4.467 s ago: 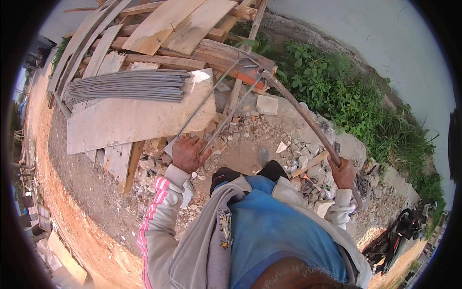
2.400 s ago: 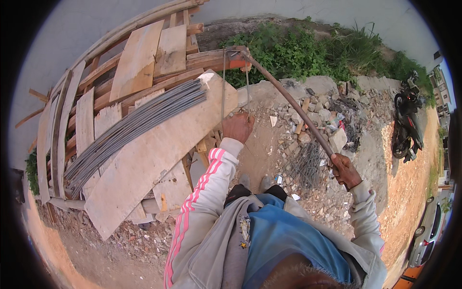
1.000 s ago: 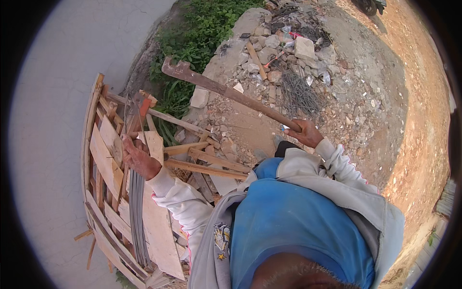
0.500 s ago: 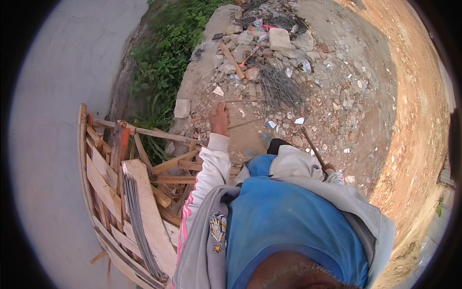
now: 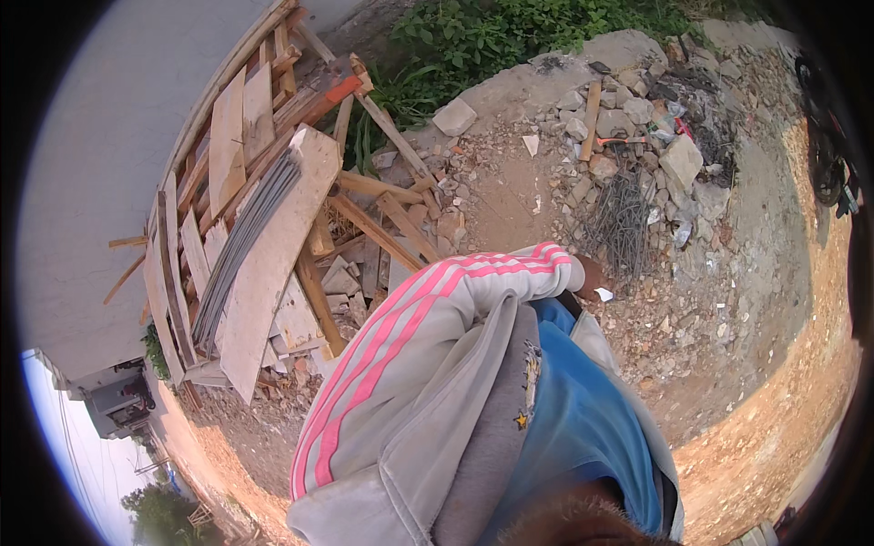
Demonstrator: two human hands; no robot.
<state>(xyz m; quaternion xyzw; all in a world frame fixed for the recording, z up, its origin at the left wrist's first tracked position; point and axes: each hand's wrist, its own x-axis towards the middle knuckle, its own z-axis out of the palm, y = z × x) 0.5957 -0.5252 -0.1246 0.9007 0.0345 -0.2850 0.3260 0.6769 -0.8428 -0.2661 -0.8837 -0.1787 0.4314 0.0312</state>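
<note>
My left hand reaches down in front of my body, past the end of a white sleeve with pink stripes. Its fingers are mostly hidden, and I cannot make out anything held in them. A small white chip shows right beside it. Nearest beyond the hand is a tangled heap of thin grey metal rods on the rubble. My right hand is out of view, behind my blue shirt and jacket.
On my left, a stack of timber and boards carries a bundle of long grey rods. Broken stones, a wooden piece and an orange-handled tool lie beyond the rods. Green plants grow along a concrete edge.
My view has swung left, and my body is turned. The left hand has dropped from its raised place with a thin rod to close by my body. The right hand and its rod have left view.
</note>
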